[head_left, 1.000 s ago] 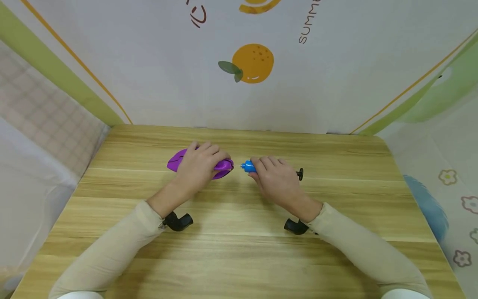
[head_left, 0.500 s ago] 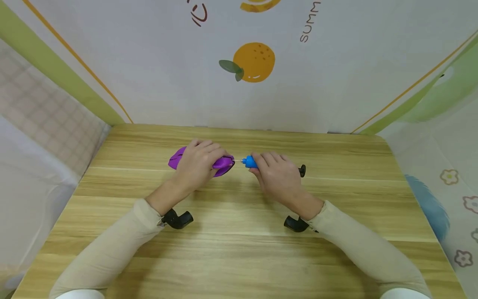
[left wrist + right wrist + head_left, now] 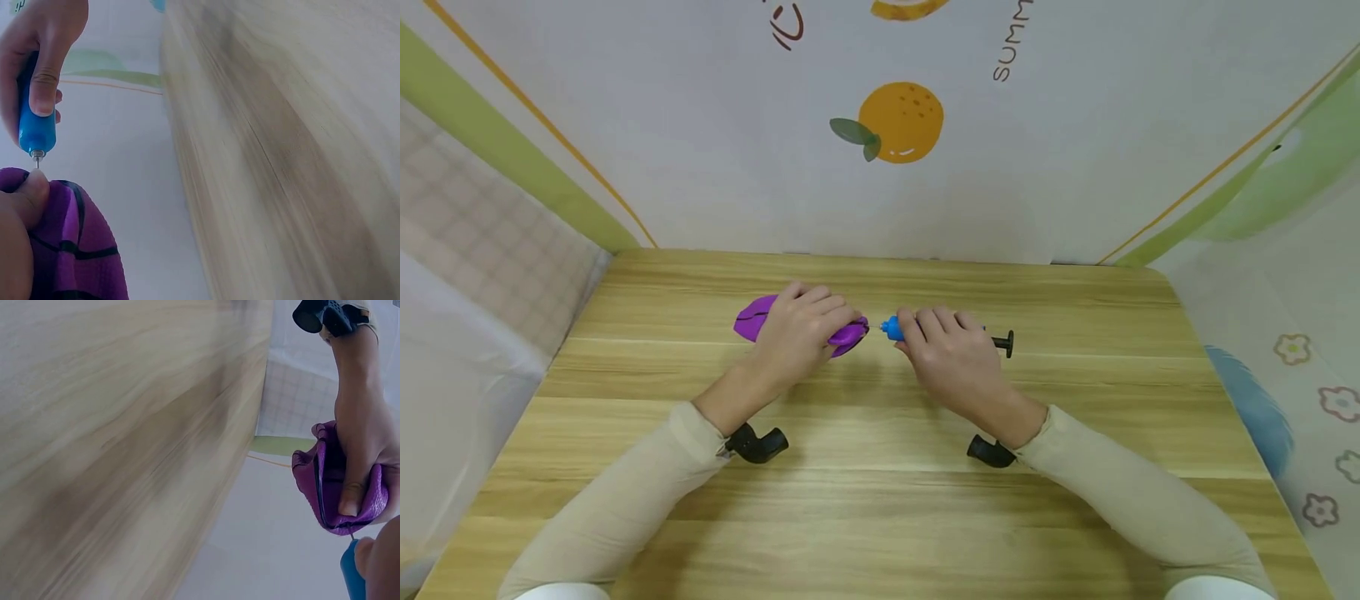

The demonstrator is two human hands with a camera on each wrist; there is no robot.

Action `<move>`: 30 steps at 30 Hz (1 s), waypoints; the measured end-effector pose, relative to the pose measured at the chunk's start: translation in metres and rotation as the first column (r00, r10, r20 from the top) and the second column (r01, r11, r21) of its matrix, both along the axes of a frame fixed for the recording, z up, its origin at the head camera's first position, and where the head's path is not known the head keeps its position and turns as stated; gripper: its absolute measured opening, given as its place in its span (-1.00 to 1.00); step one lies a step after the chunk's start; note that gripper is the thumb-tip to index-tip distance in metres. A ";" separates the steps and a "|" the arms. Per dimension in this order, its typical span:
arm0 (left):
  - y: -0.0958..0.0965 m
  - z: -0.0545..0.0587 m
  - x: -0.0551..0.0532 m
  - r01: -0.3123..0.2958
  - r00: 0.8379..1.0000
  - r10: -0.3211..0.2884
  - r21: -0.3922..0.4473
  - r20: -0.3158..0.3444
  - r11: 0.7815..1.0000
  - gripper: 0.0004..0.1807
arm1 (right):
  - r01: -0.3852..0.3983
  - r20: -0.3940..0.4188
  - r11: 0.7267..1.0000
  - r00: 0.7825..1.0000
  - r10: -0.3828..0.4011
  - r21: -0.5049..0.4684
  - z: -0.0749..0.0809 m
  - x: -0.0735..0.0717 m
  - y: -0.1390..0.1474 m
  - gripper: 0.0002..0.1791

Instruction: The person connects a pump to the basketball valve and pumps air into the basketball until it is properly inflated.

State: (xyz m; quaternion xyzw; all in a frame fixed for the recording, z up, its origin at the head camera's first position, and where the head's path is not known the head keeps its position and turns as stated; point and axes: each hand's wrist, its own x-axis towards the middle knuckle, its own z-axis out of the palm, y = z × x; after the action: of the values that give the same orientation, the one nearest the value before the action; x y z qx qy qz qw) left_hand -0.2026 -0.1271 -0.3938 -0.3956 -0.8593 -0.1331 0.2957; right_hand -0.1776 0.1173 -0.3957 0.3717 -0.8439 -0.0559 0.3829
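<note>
My left hand (image 3: 801,329) grips a limp, folded purple ball (image 3: 752,318) with black seam lines and pebbled skin. In the left wrist view, the left thumb (image 3: 34,194) presses the ball right where a thin metal needle (image 3: 37,164) meets it. That needle sticks out of a blue hand pump (image 3: 892,327), which my right hand (image 3: 955,354) holds with the fingers wrapped round its barrel. The pump's black T-shaped handle (image 3: 1006,343) sticks out beyond the right hand. From the right wrist view, the ball (image 3: 331,515) gapes in a fold around the left thumb.
Both hands are over a wood-grain table (image 3: 880,517). Behind it hangs a white cloth (image 3: 737,167) printed with an orange. Black curved mounts (image 3: 758,444) sit at both wrists, under beige sleeves (image 3: 617,508).
The pump has moved slightly left, so its nose is closer to the ball and less needle shows than half a second ago. More of the black handle's rod shows. The left hand keeps its grip.
</note>
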 end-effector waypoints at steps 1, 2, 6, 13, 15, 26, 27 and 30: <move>0.000 0.000 0.000 0.002 1.000 -0.002 0.002 -0.008 1.000 -0.76 | -0.003 -0.006 1.000 1.000 0.003 -0.004 0.000 0.000 -0.001 -0.56; 0.000 0.000 0.000 0.005 1.000 -0.005 0.004 -0.015 1.000 -0.77 | 0.000 -0.011 1.000 1.000 0.000 -0.004 0.001 0.001 -0.001 -0.56; -0.001 -0.001 0.000 0.004 1.000 -0.004 0.003 -0.015 1.000 -0.77 | -0.001 0.020 1.000 1.000 0.001 -0.019 0.000 0.000 -0.003 -0.56; -0.007 0.000 -0.003 -0.043 0.997 0.044 -0.007 0.066 0.999 -0.60 | 0.004 0.189 1.000 0.982 -0.005 0.003 0.008 -0.002 0.004 -0.58; -0.008 0.000 -0.004 -0.048 0.997 0.049 -0.013 0.067 0.999 -0.57 | -0.002 0.187 1.000 0.982 -0.001 0.016 0.009 -0.003 0.006 -0.57; -0.010 -0.005 -0.007 -0.046 0.989 0.053 -0.050 0.138 0.998 -0.58 | 0.001 0.155 1.000 0.988 -0.005 0.024 0.007 -0.004 0.004 -0.57; -0.010 -0.005 -0.007 -0.050 0.987 0.058 -0.055 0.147 0.997 -0.60 | 0.001 0.150 1.000 0.989 -0.004 0.022 0.007 -0.004 0.003 -0.57; -0.010 -0.005 -0.008 -0.056 0.984 0.066 -0.068 0.167 0.996 -0.64 | -0.008 0.124 1.000 0.992 0.005 0.023 0.008 -0.004 0.002 -0.56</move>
State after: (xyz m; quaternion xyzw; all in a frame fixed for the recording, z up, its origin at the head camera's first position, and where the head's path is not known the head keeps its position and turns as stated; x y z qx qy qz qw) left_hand -0.2103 -0.1373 -0.3988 -0.3656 -0.8968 -0.1296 0.2130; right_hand -0.1816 0.1192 -0.3879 0.3815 -0.8642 -0.0411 0.3255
